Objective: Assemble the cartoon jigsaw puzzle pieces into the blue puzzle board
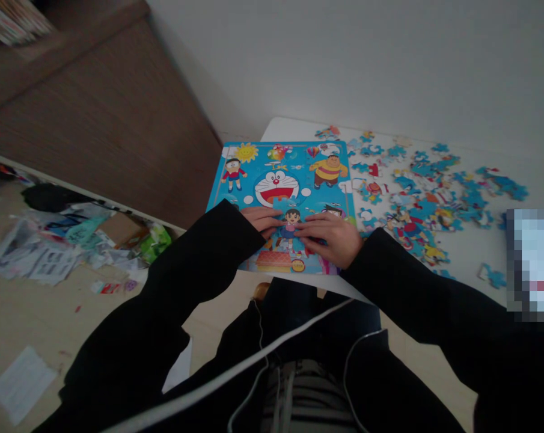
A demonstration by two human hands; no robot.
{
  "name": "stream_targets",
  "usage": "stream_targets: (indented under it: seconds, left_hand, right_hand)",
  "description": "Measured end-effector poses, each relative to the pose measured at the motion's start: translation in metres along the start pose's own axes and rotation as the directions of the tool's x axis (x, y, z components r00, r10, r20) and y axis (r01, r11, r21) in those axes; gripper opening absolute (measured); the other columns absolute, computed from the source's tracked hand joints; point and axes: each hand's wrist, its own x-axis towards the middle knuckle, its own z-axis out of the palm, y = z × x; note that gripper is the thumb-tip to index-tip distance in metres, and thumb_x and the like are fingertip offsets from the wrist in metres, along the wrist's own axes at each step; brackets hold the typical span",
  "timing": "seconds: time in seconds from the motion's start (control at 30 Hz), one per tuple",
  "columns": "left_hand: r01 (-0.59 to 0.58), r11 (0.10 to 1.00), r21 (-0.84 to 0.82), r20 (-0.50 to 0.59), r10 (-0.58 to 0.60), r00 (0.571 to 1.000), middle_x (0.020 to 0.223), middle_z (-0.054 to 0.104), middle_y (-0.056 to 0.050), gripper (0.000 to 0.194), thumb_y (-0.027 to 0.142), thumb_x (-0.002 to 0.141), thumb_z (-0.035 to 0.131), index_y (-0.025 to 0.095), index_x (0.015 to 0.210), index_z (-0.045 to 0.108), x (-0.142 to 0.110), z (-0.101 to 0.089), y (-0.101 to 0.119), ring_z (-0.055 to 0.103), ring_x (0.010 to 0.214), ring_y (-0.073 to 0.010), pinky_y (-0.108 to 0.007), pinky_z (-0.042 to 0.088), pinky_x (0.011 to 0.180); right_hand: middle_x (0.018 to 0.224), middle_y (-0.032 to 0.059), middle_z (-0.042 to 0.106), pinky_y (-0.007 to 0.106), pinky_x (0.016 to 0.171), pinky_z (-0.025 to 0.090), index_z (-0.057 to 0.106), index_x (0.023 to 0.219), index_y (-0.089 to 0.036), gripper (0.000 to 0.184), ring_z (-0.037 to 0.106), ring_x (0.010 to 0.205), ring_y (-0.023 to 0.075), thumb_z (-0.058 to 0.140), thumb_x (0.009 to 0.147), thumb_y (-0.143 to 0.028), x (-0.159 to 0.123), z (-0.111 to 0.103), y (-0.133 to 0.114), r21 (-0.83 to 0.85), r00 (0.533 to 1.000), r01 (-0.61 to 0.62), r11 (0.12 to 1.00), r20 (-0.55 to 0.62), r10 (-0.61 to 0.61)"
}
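Observation:
A blue cartoon jigsaw puzzle board (276,174) lies on the near left corner of a white table (294,127). My left hand (263,219) rests flat on the board's lower middle, fingers stretched toward the centre. My right hand (332,236) lies beside it on the board, fingers bent and pressed down on the picture of a small figure in a pink dress (290,225). The fingertips of both hands nearly meet there. Whether a loose piece lies under them is hidden. Both arms wear black sleeves.
Several loose puzzle pieces (420,192) are scattered over the table to the right of the board. A blurred-out patch (533,264) sits at the right edge. Papers and packets (73,246) litter the floor at left, beside a brown wooden cabinet (100,114).

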Motion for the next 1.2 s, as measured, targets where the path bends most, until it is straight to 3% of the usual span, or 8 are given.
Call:
stream_targets:
  seconds: [0.17,0.3,0.47,0.63,0.8,0.87,1.03,1.2]
  left_hand:
    - [0.049,0.999,-0.001,-0.064,-0.049,0.997,0.104,0.067,-0.008,0.021,0.025,0.09,0.047,0.016,0.098,0.064,0.001,0.003,0.008,0.062,0.096,-0.0166,-0.03,0.049,0.087]
    - [0.103,0.995,0.003,-0.107,-0.102,0.989,0.096,0.066,-0.009,0.022,0.031,0.089,0.048,0.014,0.091,0.062,0.006,0.02,0.006,0.061,0.095,-0.0192,-0.032,0.049,0.084]
    - [0.187,0.982,-0.036,-0.121,-0.19,0.974,0.126,0.054,-0.016,0.026,0.032,0.091,0.04,0.015,0.097,0.058,0.001,0.044,0.002,0.052,0.117,-0.0244,-0.041,0.045,0.095]
    - [0.224,0.974,0.031,0.02,-0.225,0.974,0.133,0.049,-0.014,0.028,0.032,0.09,0.039,0.014,0.102,0.057,0.001,0.038,0.007,0.045,0.124,-0.0233,-0.041,0.038,0.102]
    - [0.276,0.955,0.107,0.176,-0.291,0.94,0.14,0.041,-0.006,0.031,0.033,0.09,0.036,0.017,0.106,0.057,0.002,0.028,0.001,0.039,0.129,-0.0214,-0.035,0.034,0.105]
    - [0.272,0.956,0.108,0.222,-0.29,0.931,0.14,0.042,-0.008,0.031,0.037,0.085,0.042,0.018,0.103,0.058,0.003,0.029,-0.004,0.041,0.127,-0.0246,-0.038,0.037,0.103]
    - [0.304,0.945,0.123,0.179,-0.322,0.929,0.138,0.043,-0.013,0.035,0.035,0.088,0.034,0.015,0.109,0.054,0.006,0.031,-0.005,0.04,0.127,-0.0292,-0.048,0.037,0.1]
    - [0.286,0.946,0.15,0.156,-0.309,0.938,0.138,0.043,-0.012,0.033,0.032,0.091,0.031,0.018,0.113,0.05,0.005,0.033,-0.005,0.039,0.129,-0.029,-0.05,0.037,0.1]
  right_hand:
    - [0.109,-0.0015,0.067,0.038,0.091,0.049,0.069,0.102,-0.024,0.025,0.059,0.104,0.0194,0.049,0.087,-0.023,0.001,-0.001,-0.001,0.01,1.0,0.021,1.0,0.006,-0.021]
    - [0.109,-0.0001,0.067,0.039,0.092,0.048,0.07,0.1,-0.025,0.024,0.059,0.104,0.0194,0.051,0.086,-0.022,0.001,-0.001,-0.001,0.008,1.0,0.012,1.0,0.007,-0.012]
    - [0.108,0.0009,0.068,0.038,0.091,0.048,0.07,0.099,-0.024,0.023,0.06,0.104,0.0188,0.05,0.087,-0.022,0.001,0.001,0.0,0.012,0.999,0.044,0.999,-0.016,-0.044]
    - [0.108,0.0017,0.068,0.037,0.092,0.048,0.069,0.097,-0.021,0.022,0.061,0.103,0.0191,0.05,0.087,-0.022,0.001,0.002,0.001,-0.005,0.997,0.072,0.997,-0.015,-0.072]
    - [0.113,0.0008,0.066,0.033,0.094,0.047,0.068,0.101,-0.021,0.022,0.059,0.107,0.0181,0.051,0.087,-0.021,0.005,0.0,-0.008,-0.127,0.997,0.027,0.991,0.075,-0.018]
    - [0.115,0.0009,0.064,0.03,0.094,0.046,0.067,0.104,-0.021,0.023,0.057,0.109,0.0174,0.052,0.087,-0.02,0.008,-0.003,-0.013,-0.199,0.991,0.027,0.98,0.135,0.0]
    - [0.123,-0.0008,0.06,0.028,0.083,0.05,0.067,0.102,-0.023,0.022,0.054,0.114,0.0185,0.049,0.09,-0.022,-0.003,-0.024,-0.029,-0.349,0.983,0.044,0.936,0.185,0.022]
    - [0.106,-0.0036,0.068,0.026,0.075,0.05,0.067,0.103,-0.028,0.024,0.061,0.097,0.015,0.047,0.09,-0.025,-0.062,-0.077,-0.022,-0.443,0.988,-0.087,0.892,0.077,0.135]
